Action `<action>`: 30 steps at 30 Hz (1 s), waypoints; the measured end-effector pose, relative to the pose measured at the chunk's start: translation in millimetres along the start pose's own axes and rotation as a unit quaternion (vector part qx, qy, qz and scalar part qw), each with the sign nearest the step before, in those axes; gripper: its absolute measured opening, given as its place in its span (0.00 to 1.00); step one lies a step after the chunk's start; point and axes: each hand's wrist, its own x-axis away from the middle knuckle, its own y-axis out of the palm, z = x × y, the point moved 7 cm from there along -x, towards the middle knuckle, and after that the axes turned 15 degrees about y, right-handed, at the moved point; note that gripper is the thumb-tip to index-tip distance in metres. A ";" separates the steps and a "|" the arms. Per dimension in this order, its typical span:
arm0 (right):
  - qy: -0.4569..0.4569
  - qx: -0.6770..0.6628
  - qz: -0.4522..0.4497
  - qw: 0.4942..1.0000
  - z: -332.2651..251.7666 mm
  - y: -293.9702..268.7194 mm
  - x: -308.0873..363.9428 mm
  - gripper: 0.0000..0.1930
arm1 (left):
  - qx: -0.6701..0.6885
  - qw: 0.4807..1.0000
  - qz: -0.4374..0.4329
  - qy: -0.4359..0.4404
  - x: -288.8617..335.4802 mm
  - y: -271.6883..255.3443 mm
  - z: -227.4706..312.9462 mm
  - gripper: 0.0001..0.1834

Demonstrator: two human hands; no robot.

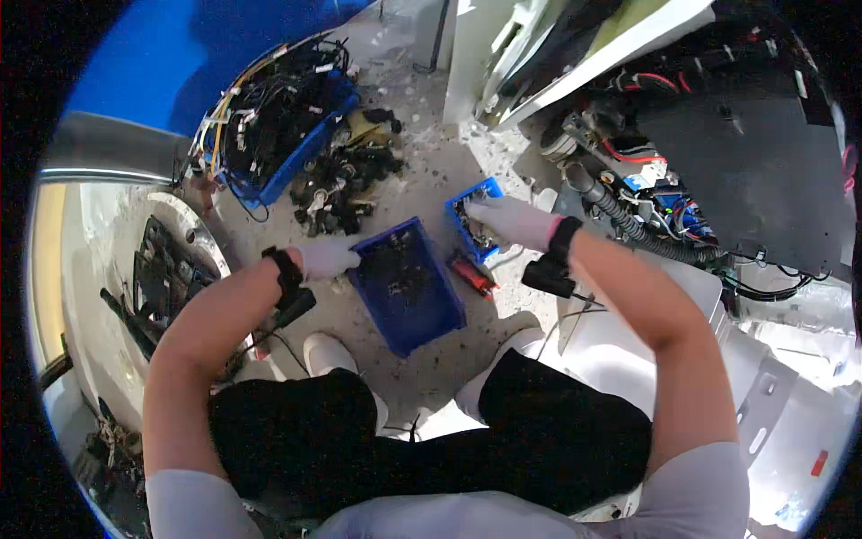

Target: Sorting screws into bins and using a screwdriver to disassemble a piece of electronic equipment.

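So the deep blue bin sits on the floor just right of the left grip, whose gloved fingers are at its upper left corner. Can't tell if they're pinching the rim or only touching. Looks like stiff plastic, probably light since it only has some dark bits inside; I'd hold it by opposite rims, gloves maybe a bit slick. The small blue tray is right under the right grip, fingers over its contents, but pinched or spread? Can't tell. Likely light and tippy, so take it by the side walls. Red tool lies just below the right grip, dark parts pile beyond the left one, cable-filled crate further out.
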 end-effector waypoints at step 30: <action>-0.016 0.069 -0.277 0.958 0.2 110.2 68.5 0.19 | -0.293 0.956 0.030 -0.004 1.8 -65.7 101.0 0.24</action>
